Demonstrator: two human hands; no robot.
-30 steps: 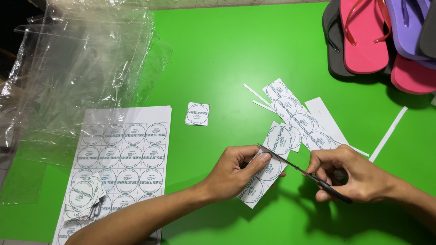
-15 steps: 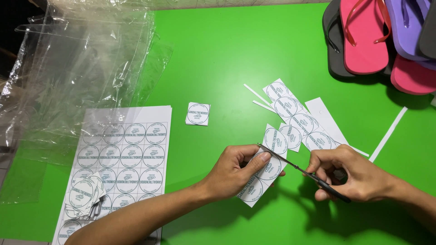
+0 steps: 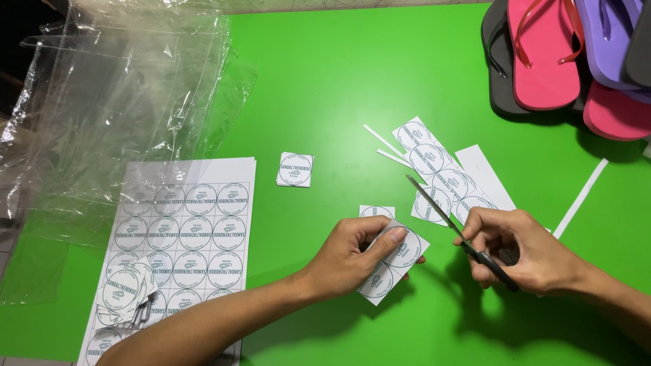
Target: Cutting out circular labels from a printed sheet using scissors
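Note:
My left hand (image 3: 352, 257) pinches a short white paper strip (image 3: 393, 261) printed with two round labels, held just above the green table (image 3: 352, 81). My right hand (image 3: 525, 251) grips black-handled scissors (image 3: 441, 211), whose thin blades point up and to the left, past the top end of the strip. A small cut square label (image 3: 376, 211) lies on the table just above my left fingers. Another single label piece (image 3: 428, 198) lies under the blades.
A stack of full label sheets (image 3: 190, 224) lies at the left, with a clipped bundle of labels (image 3: 125, 298) on it. Clear plastic bags (image 3: 115, 102) are piled far left. Cut squares (image 3: 296, 169), label strips (image 3: 447, 173), thin offcuts (image 3: 580, 196) and flip-flops (image 3: 542, 54) lie around.
The strip in my left hand is shorter: a label square has come off and lies on the table. The scissors have lifted away from the strip, toward the upper left.

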